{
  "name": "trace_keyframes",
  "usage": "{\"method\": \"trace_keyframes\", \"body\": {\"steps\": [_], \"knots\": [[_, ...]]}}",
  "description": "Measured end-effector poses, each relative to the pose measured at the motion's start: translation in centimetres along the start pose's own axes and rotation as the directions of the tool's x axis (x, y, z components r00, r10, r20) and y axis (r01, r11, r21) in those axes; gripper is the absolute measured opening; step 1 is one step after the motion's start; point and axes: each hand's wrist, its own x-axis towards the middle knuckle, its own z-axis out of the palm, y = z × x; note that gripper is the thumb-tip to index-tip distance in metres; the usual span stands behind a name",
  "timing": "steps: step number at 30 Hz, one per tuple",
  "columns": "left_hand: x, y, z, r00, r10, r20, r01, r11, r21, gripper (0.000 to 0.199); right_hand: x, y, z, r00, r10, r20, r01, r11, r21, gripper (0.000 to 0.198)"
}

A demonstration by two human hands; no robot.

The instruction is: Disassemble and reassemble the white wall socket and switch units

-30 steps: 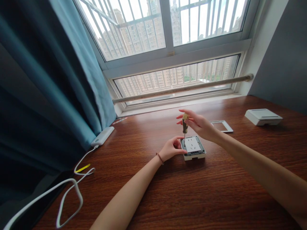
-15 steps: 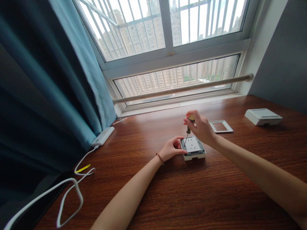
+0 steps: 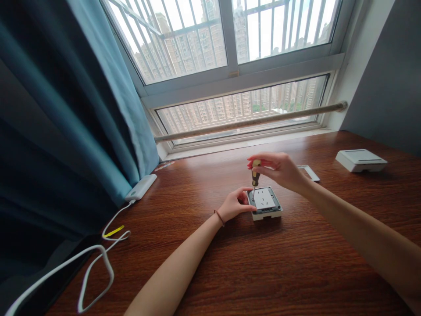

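A white wall socket [image 3: 265, 199] with a grey inner frame lies face up on its box on the wooden table. My left hand [image 3: 235, 204] grips its left side between thumb and fingers. Above the socket, my right hand [image 3: 276, 169] holds a screwdriver [image 3: 255, 175] by its yellow and black handle, with thumb and fingers around it. The screwdriver stands nearly upright, its tip at the screw hole on the socket's left edge. Behind my right hand lies a white cover frame [image 3: 311, 173], partly hidden by that hand.
A second white socket box [image 3: 361, 160] rests at the right back of the table [image 3: 283, 267]. On the left, a white power bank [image 3: 141, 188] with a white cable [image 3: 108, 267] and yellow tie [image 3: 113, 231] lies by the blue curtain [image 3: 131, 131]. A window with a rail is behind.
My right hand has shifted its hold on the screwdriver, with fingers straighter, and the handle has tilted closer to upright. My left hand and the socket have stayed put.
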Motion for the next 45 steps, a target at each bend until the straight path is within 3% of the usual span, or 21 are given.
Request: {"method": "trace_keyframes", "body": {"steps": [2,6,10,15,18,20,23,26,29,31,33,36,40,43,45], "knots": [[0.0,0.1,0.0,1.000,-0.001,-0.005,0.001,1.000,0.004,0.065,-0.1,0.0,0.2,0.997,0.003,-0.083,-0.011,0.995,-0.100,0.021],[0.0,0.2,0.0,1.000,-0.004,-0.012,0.004,1.000,0.007,0.065,-0.3,0.4,0.8,0.962,-0.109,-0.251,0.020,0.943,-0.333,0.015],[0.1,0.0,0.0,1.000,-0.008,-0.014,0.008,1.000,0.007,0.066,-0.6,1.2,1.3,0.927,-0.158,-0.339,0.044,0.946,-0.321,0.012],[0.1,-0.1,0.0,1.000,-0.005,-0.013,0.005,1.000,0.005,0.066,-0.6,1.6,1.1,0.961,-0.159,-0.226,0.107,0.968,-0.227,0.019],[0.0,-0.1,0.0,1.000,-0.005,-0.002,0.005,1.000,0.005,0.066,-0.4,1.1,0.7,0.985,-0.148,-0.089,0.143,0.988,-0.056,0.030],[0.0,0.0,0.0,1.000,-0.005,0.002,0.005,1.000,0.005,0.066,-0.2,0.7,0.3,0.990,-0.142,-0.002,0.141,0.988,0.064,0.035],[0.0,0.0,0.0,1.000,-0.007,0.000,0.007,1.000,0.004,0.066,0.0,0.4,0.0,0.992,-0.095,0.077,0.086,0.989,0.117,0.035],[0.0,0.0,0.0,1.000,-0.011,-0.003,0.011,1.000,0.005,0.066,0.1,0.8,0.1,0.999,-0.040,0.025,0.037,0.994,0.101,0.027],[0.0,0.1,0.0,1.000,-0.012,-0.008,0.012,1.000,0.008,0.066,0.0,1.4,0.4,0.985,-0.026,-0.170,0.012,0.997,-0.078,0.016],[0.0,0.1,0.0,1.000,-0.009,-0.009,0.009,1.000,0.009,0.066,-0.1,1.7,0.6,0.957,-0.088,-0.277,0.010,0.962,-0.271,0.015],[-0.1,0.1,0.0,1.000,-0.005,-0.008,0.005,1.000,0.008,0.066,-0.2,1.8,0.7,0.948,-0.175,-0.265,0.063,0.922,-0.383,0.016],[0.0,0.1,0.0,1.000,0.000,-0.006,0.000,1.000,0.006,0.066,-0.4,1.7,0.5,0.974,-0.202,-0.106,0.164,0.943,-0.290,0.028],[0.0,-0.1,-0.1,1.000,0.001,-0.004,-0.001,1.000,0.007,0.066,-0.2,1.4,-0.1,0.990,-0.127,0.069,0.128,0.992,-0.015,0.035],[0.0,-0.1,-0.1,1.000,-0.004,-0.007,0.004,1.000,0.010,0.066,0.1,1.5,-0.3,0.997,-0.061,0.056,0.057,0.997,0.060,0.030],[0.0,-0.1,0.0,1.000,-0.007,-0.010,0.007,1.000,0.011,0.066,0.1,1.5,-0.2,0.999,-0.012,-0.039,0.012,1.000,0.015,0.024]]}}
